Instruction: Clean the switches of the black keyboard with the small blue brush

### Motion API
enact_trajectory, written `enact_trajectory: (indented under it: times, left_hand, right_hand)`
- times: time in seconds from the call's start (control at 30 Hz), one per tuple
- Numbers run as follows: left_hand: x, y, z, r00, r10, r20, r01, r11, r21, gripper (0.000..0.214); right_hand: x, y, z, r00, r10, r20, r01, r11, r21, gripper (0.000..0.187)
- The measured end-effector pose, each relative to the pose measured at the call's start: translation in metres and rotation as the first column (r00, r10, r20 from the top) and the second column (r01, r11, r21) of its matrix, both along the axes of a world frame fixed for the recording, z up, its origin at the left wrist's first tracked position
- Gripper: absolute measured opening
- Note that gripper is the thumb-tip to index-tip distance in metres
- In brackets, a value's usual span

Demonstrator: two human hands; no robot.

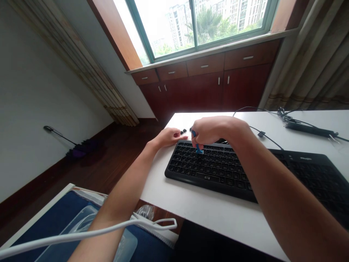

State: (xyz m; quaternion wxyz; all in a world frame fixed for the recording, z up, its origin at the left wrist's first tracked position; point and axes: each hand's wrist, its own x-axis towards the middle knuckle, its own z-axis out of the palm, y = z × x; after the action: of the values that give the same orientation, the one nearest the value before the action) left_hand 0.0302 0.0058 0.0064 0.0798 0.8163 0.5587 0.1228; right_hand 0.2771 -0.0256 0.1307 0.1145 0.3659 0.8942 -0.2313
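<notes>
A black keyboard (212, 169) lies on the white table (207, 211). My right hand (211, 131) is closed around a small blue tool (197, 147) whose tip rests on a key in the upper left rows. My left hand (167, 137) lies flat on the table at the keyboard's far left corner, fingers touching its edge. A few loose black keycaps (183, 131) sit on the table just beyond my left hand.
A second black keyboard (313, 174) lies to the right. Black cables and a dark bar-shaped device (308, 129) lie at the far right. A white cable (114, 229) crosses in front over a blue surface. Wooden cabinets and a window stand beyond.
</notes>
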Motion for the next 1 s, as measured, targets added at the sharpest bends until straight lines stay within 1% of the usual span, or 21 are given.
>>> enact_trajectory:
  times: [0.13, 0.33, 0.47, 0.63, 0.7, 0.8, 0.9, 1.0]
  left_hand:
    - [-0.0006, 0.0003, -0.0003, 1.000, 0.004, 0.011, -0.004, 1.000, 0.001, 0.050]
    - [-0.0006, 0.0013, -0.0012, 1.000, 0.004, 0.008, -0.004, 1.000, 0.005, 0.048]
    - [-0.0004, 0.0007, -0.0001, 1.000, 0.000, -0.007, 0.000, 1.000, 0.004, 0.048]
    - [-0.0008, 0.0005, -0.0005, 1.000, -0.001, 0.000, 0.001, 1.000, 0.003, 0.052]
    - [-0.0005, 0.0002, -0.0005, 1.000, 0.008, -0.002, -0.008, 1.000, 0.005, 0.054]
    - [0.0008, -0.0008, 0.0005, 1.000, 0.018, 0.002, -0.018, 1.000, -0.004, 0.055]
    - [0.0024, -0.0020, 0.0019, 1.000, 0.022, 0.014, -0.022, 1.000, -0.017, 0.056]
    - [0.0031, -0.0023, 0.0023, 1.000, 0.020, 0.022, -0.020, 1.000, -0.022, 0.056]
  right_hand:
    - [-0.0012, 0.0009, -0.0011, 0.999, 0.033, 0.008, -0.032, 0.996, -0.088, 0.021]
    - [-0.0018, 0.0015, -0.0032, 1.000, 0.022, -0.008, -0.023, 0.996, -0.084, 0.021]
    - [-0.0005, 0.0013, -0.0021, 0.997, 0.080, -0.009, -0.080, 0.991, -0.105, 0.020]
    - [0.0024, 0.0057, -0.0031, 0.996, 0.086, -0.019, -0.087, 0.987, -0.137, 0.022]
    - [0.0040, 0.0080, -0.0039, 0.997, 0.075, -0.024, -0.077, 0.991, -0.112, 0.024]
    - [0.0058, 0.0094, -0.0043, 1.000, 0.012, -0.026, -0.012, 1.000, -0.008, 0.023]
    - [0.0052, 0.0076, -0.0037, 0.998, -0.070, -0.005, 0.070, 0.993, 0.097, 0.022]
    - [0.0022, 0.0034, -0.0029, 0.993, -0.116, 0.033, 0.110, 0.984, 0.139, 0.021]
